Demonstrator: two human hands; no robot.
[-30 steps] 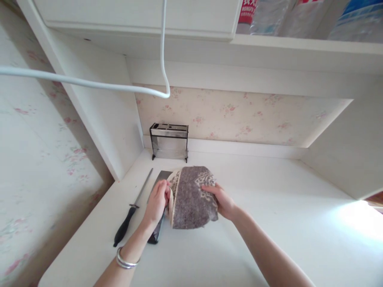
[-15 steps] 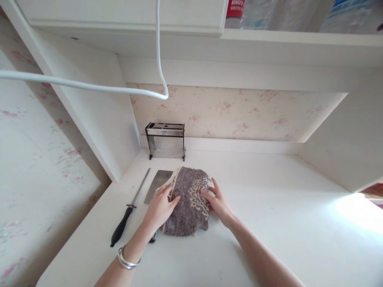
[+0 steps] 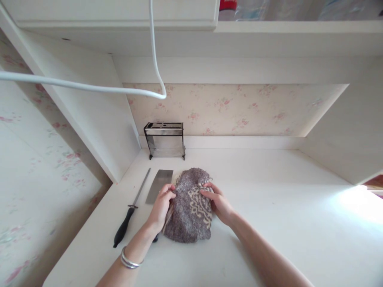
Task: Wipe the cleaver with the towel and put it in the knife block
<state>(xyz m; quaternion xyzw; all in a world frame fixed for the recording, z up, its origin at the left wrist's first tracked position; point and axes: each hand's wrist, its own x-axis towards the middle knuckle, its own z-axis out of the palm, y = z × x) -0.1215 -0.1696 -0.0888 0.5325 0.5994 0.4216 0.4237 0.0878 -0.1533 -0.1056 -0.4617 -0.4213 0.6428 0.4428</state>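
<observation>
A grey-brown cloth (image 3: 187, 217) with a cream pattern lies bunched on the white counter, between my two hands. My left hand (image 3: 162, 205), with a silver bangle (image 3: 129, 260) at the wrist, pinches the cloth's left edge. On the opposite side my right hand (image 3: 218, 201) grips the patterned edge between thumb and fingers. Left of the cloth lies a cleaver (image 3: 159, 186); its grey blade shows, while my left hand and forearm cover most of its handle. Farther left rests a sharpening steel (image 3: 131, 211) with a black handle.
A knife block (image 3: 165, 140) with clear sides and a black frame stands at the back of the counter (image 3: 278, 223). A white cable (image 3: 119, 89) hangs in front. Overhead runs a cabinet shelf (image 3: 269, 27) with bottles or packages; side panels bound the counter.
The cloth has been drawn slightly right and toward me, and its edge is now bunched in both hands. More of the cleaver's blade shows. The view has shifted a little.
</observation>
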